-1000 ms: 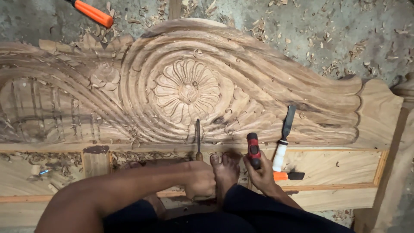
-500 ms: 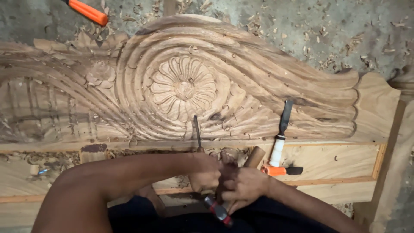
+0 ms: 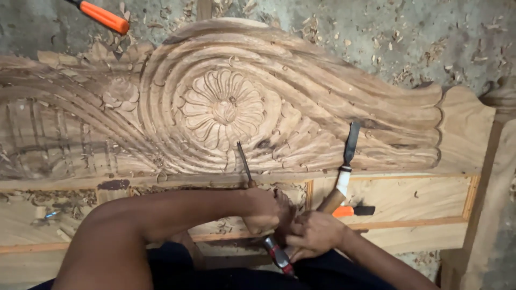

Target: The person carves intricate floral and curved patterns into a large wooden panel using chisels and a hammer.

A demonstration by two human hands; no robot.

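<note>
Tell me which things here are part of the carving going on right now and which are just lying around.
In use:
left hand holding the chisel
right hand gripping a red-and-black handled tool
carved wooden panel

Lying about:
white-handled chisel
orange-handled tool
orange-and-black tool
wood shavings

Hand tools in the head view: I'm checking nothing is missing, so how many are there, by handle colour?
Orange handle: 2
White handle: 1
Red and dark handle: 1
Handle hidden in the left hand: 1
Total: 5
</note>
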